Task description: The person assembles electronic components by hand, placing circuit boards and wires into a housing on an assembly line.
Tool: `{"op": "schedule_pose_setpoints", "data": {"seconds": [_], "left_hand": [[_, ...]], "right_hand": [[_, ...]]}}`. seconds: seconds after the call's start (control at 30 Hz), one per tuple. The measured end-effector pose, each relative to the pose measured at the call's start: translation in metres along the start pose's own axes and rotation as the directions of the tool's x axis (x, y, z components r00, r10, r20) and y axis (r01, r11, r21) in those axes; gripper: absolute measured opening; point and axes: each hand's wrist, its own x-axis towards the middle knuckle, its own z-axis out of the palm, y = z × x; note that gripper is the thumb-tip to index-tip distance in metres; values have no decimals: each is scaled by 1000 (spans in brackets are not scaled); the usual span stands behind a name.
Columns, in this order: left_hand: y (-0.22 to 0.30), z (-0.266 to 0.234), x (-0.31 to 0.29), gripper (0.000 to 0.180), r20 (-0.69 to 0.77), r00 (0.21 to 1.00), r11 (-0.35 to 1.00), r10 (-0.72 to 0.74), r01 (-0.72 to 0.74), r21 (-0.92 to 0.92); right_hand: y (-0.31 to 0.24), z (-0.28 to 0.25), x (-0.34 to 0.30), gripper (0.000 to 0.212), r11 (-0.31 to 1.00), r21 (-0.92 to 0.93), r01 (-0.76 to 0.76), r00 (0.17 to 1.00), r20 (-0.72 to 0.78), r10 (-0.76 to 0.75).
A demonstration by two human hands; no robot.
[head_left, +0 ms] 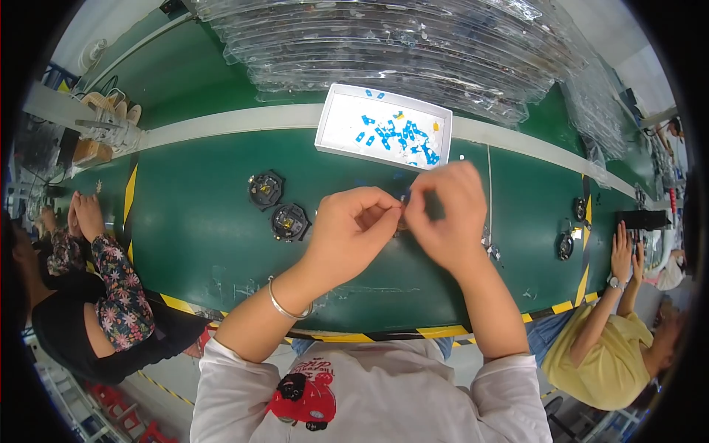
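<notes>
Head view, left hand [351, 230]: thumb and forefinger pinched closed; contents hidden.
Right hand [456, 219]: blurred, fingertips near the left's; cannot tell whether closed.
Tiny item [405, 198]: at the fingertips, too unclear to identify.
Black watch-like cases [289, 222]: two, left of the hands, on the green workbench [196, 214].
White tray [336, 122]: beyond the hands, holding small blue pieces [400, 136].

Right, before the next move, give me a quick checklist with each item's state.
1. Left hand thumb and forefinger together: ok.
2. Right hand sharp enough to read its grip: not ok, blurred.
3. Small item at the fingertips identified: cannot tell, too small.
4. Blue pieces inside the white tray: ok, though scattered.
5. Both black round parts left of the left hand, lower one nearer: ok.
</notes>
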Motion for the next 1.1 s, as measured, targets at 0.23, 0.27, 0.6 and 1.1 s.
{"op": "schedule_pose_setpoints", "data": {"seconds": [0.23, 0.27, 0.6, 1.1], "left_hand": [[7, -6, 4, 15, 87, 983, 979, -162, 171, -109], [8, -8, 4, 21, 92, 978, 963, -186, 200, -179], [10, -18, 1, 33, 179, 976, 979, -122, 149, -142], [27, -114, 22, 25, -190, 979, 482, -80, 204, 852]], "right_hand": [[23, -11, 5, 29, 981, -159, -108, 992, -84, 95], [17, -11, 2, 29, 983, -152, -104, 992, -85, 91], [-19, -10, -19, 18, 912, 223, -345, 938, 124, 324], [-9, -26, -20, 13, 428, 679, -597, 774, 346, 531]]}}
